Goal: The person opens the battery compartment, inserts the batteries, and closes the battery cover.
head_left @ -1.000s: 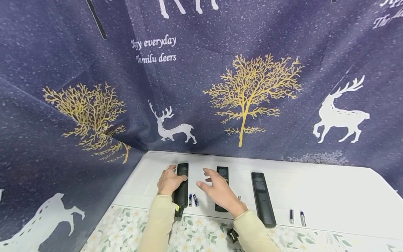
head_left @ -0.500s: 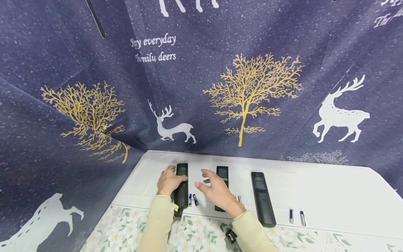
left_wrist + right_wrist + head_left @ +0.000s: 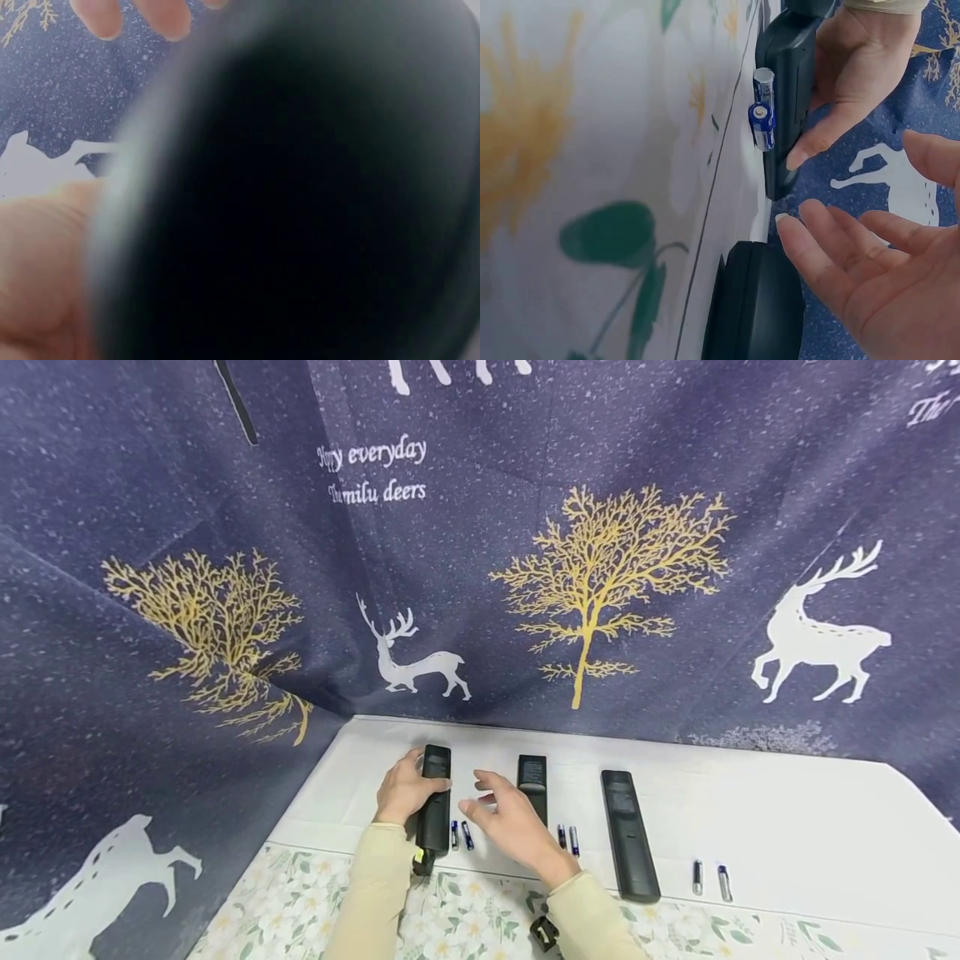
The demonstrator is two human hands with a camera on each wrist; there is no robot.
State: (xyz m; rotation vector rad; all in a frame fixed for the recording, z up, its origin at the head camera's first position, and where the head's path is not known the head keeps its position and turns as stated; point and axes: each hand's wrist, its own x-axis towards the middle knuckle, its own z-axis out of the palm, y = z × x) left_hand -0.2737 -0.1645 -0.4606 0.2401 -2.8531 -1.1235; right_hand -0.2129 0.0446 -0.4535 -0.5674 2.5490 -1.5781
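Observation:
My left hand [image 3: 405, 789] grips a black remote control [image 3: 433, 827] at the left of the white table, thumb across its upper part and fingers on the far side. That remote fills the left wrist view as a dark blur [image 3: 300, 195]. Just right of it lie two blue-and-silver AA batteries [image 3: 763, 112]. My right hand [image 3: 517, 831] hovers between this remote and a second black remote [image 3: 532, 772], fingers loosely bent and holding nothing. The forearm side of that hand covers the second remote's lower end in the head view.
Two more batteries [image 3: 567, 841] lie beside the second remote. Farther right rests a third, longer black remote [image 3: 630, 839], with another battery pair [image 3: 710, 880] near it. A floral cloth [image 3: 472, 918] covers the front; a dark blue deer-print curtain [image 3: 465, 568] rises behind the table.
My right hand has drifted slightly left and toward me, uncovering the batteries by the second remote. The left hand keeps its grip on the left remote. The head view shifted a little.

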